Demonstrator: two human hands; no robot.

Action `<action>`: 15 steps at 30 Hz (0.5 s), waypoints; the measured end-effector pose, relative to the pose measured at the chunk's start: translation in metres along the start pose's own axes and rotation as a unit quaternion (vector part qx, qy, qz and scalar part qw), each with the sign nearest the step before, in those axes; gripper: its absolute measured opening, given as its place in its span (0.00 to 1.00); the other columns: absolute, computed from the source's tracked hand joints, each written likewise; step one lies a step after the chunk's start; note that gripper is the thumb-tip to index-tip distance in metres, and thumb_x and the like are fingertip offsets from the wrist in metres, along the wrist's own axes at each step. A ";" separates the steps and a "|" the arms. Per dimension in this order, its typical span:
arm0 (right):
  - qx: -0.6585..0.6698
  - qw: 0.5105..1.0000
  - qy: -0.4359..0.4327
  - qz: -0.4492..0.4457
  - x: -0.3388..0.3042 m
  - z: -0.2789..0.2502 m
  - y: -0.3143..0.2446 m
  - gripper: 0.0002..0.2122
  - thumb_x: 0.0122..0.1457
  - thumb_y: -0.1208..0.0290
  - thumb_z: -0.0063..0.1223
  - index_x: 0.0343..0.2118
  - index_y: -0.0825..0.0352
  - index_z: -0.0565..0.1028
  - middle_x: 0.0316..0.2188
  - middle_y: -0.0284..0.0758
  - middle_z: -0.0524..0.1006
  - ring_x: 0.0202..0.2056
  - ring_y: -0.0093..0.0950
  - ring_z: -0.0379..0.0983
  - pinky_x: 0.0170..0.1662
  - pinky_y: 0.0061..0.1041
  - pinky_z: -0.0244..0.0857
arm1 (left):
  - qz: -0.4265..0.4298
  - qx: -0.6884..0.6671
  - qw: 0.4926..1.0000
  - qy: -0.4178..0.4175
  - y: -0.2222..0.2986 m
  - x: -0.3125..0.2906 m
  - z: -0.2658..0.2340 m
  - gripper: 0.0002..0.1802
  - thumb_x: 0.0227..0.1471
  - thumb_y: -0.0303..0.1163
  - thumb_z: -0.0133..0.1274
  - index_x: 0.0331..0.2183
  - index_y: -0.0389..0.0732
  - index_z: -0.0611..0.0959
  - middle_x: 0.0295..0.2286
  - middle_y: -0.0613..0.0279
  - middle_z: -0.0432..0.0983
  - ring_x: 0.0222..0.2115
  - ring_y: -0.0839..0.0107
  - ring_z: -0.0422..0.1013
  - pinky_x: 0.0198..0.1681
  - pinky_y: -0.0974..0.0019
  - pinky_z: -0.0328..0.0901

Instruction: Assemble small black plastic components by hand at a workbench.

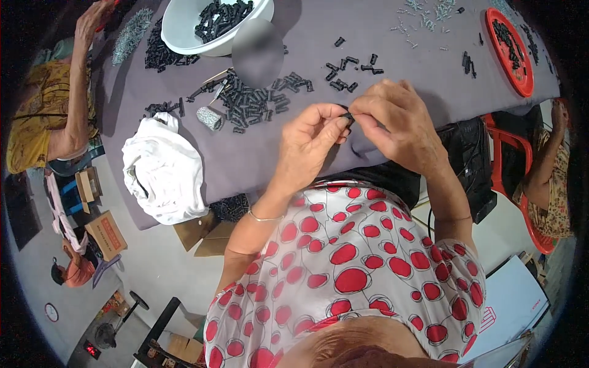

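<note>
A small black plastic part (348,119) is held above the near side of the table, in front of my body. My left hand (314,142) pinches it between thumb and fingers. Closed against its other end are the fingertips of my right hand (400,127); whether they also hold a smaller piece is hidden. Just beyond my hands lies a loose group of black tubular parts (338,84). A bigger heap of similar parts (245,101) spreads to the left, with a small silvery roll (210,118) at its edge.
A white basin (178,38) of black parts stands at the far left of the grey-covered table (380,30). A crumpled white cloth (162,165) lies near left. Small metal springs (429,13) and a red tray (526,87) are far right. Other people sit at both sides.
</note>
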State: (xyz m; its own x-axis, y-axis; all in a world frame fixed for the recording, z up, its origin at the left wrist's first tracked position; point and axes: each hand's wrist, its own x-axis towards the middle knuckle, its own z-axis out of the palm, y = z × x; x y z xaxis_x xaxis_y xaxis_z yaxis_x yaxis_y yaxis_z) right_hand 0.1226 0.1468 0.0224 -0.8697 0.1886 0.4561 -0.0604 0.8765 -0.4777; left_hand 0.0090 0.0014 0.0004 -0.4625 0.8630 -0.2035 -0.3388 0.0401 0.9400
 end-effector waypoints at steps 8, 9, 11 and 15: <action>0.144 0.986 -0.020 0.081 -0.006 0.003 -0.014 0.16 0.46 0.81 0.54 0.40 0.65 0.73 0.32 0.36 0.73 0.35 0.36 0.70 0.38 0.32 0.65 | -0.003 -0.127 0.992 -0.020 -0.005 -0.001 -0.010 0.10 0.56 0.25 0.49 0.39 0.31 0.75 0.31 0.61 0.75 0.30 0.79 0.70 0.36 0.75 0.67; 0.140 0.987 -0.005 0.078 -0.006 0.002 -0.011 0.15 0.46 0.82 0.53 0.40 0.65 0.73 0.31 0.36 0.73 0.34 0.36 0.70 0.37 0.31 0.66 | 0.010 -0.142 0.989 -0.032 -0.010 -0.001 -0.013 0.10 0.56 0.25 0.49 0.39 0.31 0.75 0.33 0.61 0.75 0.31 0.78 0.70 0.37 0.75 0.67; 0.099 0.984 0.037 0.144 -0.011 0.003 -0.003 0.14 0.46 0.84 0.53 0.38 0.66 0.74 0.30 0.35 0.73 0.31 0.34 0.71 0.33 0.28 0.67 | 0.003 -0.134 0.990 -0.039 -0.007 -0.002 -0.013 0.10 0.56 0.26 0.49 0.39 0.31 0.75 0.33 0.60 0.75 0.31 0.78 0.70 0.37 0.75 0.67; 0.062 0.985 0.086 0.135 -0.002 0.007 0.020 0.10 0.45 0.83 0.55 0.33 0.67 0.74 0.28 0.36 0.72 0.28 0.35 0.71 0.29 0.28 0.66 | -0.003 -0.127 0.990 -0.053 -0.007 0.000 -0.015 0.10 0.56 0.27 0.50 0.39 0.31 0.75 0.33 0.61 0.75 0.31 0.79 0.70 0.38 0.75 0.67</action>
State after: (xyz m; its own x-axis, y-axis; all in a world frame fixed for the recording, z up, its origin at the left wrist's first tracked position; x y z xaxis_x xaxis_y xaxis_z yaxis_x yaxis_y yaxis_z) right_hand 0.1196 0.1610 0.0065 -0.7666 0.4891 0.4160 0.0933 0.7259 -0.6815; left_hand -0.0007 -0.0065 -0.0104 -0.3766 0.9114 -0.1659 -0.5425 -0.0717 0.8370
